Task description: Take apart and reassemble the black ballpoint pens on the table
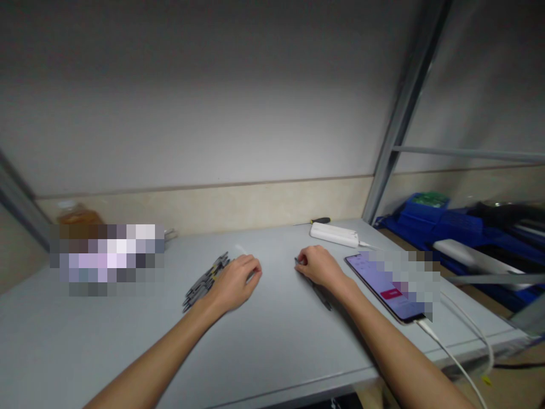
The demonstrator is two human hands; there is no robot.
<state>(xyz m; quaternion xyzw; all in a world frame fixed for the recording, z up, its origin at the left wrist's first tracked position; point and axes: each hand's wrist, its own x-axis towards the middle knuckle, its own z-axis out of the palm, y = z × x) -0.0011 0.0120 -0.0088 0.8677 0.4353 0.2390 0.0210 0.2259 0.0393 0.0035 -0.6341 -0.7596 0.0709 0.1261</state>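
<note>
My left hand (235,281) rests on the grey table (272,341) with its fingers curled, right beside a pile of several dark pens (204,282); a small pale piece seems to sit under its fingertips, too blurred to name. My right hand (318,266) lies curled on the table and grips a dark pen (322,297), whose tip pokes out at the fingers and whose body runs back under the wrist.
A phone (385,287) lies to the right of my right hand, with a white cable (451,352) plugged in. A white power bank (334,234) and a screwdriver (319,220) lie at the back. Blue crates (443,227) stand to the right, past a metal post (400,113).
</note>
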